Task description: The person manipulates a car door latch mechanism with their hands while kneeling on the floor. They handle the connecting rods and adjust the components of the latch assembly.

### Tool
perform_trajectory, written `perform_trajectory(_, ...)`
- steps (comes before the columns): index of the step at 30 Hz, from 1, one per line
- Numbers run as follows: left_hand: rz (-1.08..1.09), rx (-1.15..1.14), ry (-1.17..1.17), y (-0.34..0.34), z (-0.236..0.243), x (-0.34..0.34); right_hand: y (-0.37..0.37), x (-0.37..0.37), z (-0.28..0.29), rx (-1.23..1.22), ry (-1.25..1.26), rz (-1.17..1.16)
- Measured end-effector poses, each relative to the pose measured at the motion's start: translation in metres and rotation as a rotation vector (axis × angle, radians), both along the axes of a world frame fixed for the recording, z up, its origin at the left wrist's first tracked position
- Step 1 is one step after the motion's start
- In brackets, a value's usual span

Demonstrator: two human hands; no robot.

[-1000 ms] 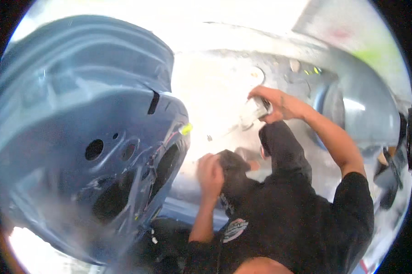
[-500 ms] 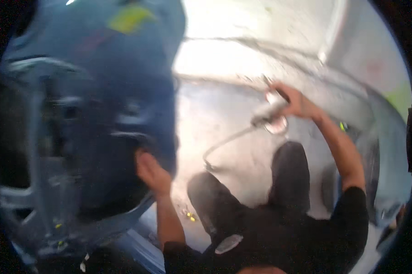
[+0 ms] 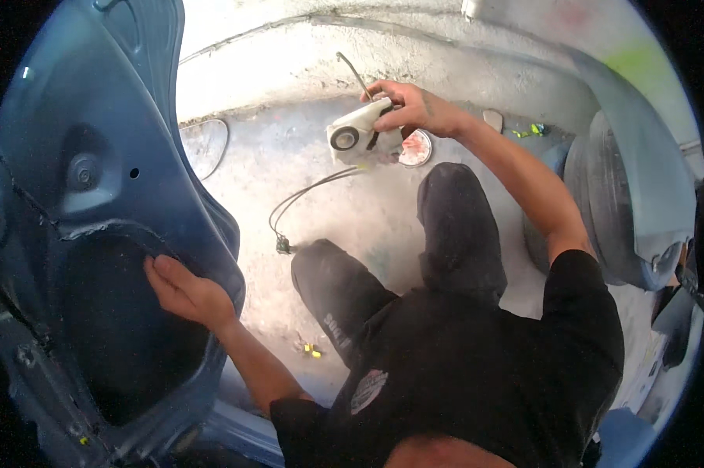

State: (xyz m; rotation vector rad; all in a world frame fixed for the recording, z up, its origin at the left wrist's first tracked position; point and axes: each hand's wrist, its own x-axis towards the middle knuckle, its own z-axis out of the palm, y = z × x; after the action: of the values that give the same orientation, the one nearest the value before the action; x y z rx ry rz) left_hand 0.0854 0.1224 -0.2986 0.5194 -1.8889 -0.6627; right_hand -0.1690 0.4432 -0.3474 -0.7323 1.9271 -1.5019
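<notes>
In the head view, a pale grey, scuffed concrete floor spreads around the person's bent knees, which are in dark trousers, and meets a rough whitewashed wall along the far side. A large glossy blue sheet-metal panel fills the left; a curved grey-blue panel stands at the right. Yellow-green clips lie near the wall, and small yellow pieces lie beside the left leg.

A boxy white plastic part is up in the right hand, ahead of the knees and above the floor, with thumb and fingers clasped over its upper right end. It is well apart from the left hand, which is at the upper edge of the blue panel's big dark opening, fingers close together; whether they grip that edge I cannot tell.

The white part has a round, dark-ringed face, and a thin straight metal rod slants up beside the fingers. Below it, a slim dark cable bends down to a small blackish connector near the left knee. A round pale disc with reddish smears shows just beside the part. The blue metal is smooth, with pressed ridges, a circular dimple and a small round hole.
</notes>
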Motion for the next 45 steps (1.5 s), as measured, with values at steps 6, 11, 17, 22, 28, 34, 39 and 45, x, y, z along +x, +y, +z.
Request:
perform_trajectory(6,-0.127,-0.021,0.003,-0.018,0.004,-0.004,-0.009,0.020,0.019,0.022,-0.003,-0.055)
perform_trajectory(11,-0.251,0.085,-0.058,-0.023,0.006,-0.003,-0.016,0.027,0.024,0.053,-0.015,-0.097)
perform_trajectory(17,-0.356,0.010,0.040,-0.026,0.018,-0.005,-0.032,0.046,0.030,0.094,-0.034,-0.138)
perform_trajectory(22,-0.350,-0.075,0.089,-0.032,0.017,-0.010,-0.038,0.058,0.034,0.147,-0.049,-0.166)
perform_trajectory(28,-0.409,-0.107,0.112,-0.042,0.016,-0.012,-0.045,0.075,0.044,0.185,-0.044,-0.212)
perform_trajectory(34,-0.418,-0.115,0.160,-0.046,0.018,-0.022,-0.042,0.083,0.043,0.185,-0.022,-0.265)
perform_trajectory(39,-0.401,-0.099,0.110,-0.049,0.020,-0.021,-0.040,0.087,0.045,0.178,-0.029,-0.268)
perform_trajectory(45,-0.383,-0.067,0.118,-0.049,0.016,-0.018,-0.040,0.091,0.048,0.152,-0.063,-0.236)
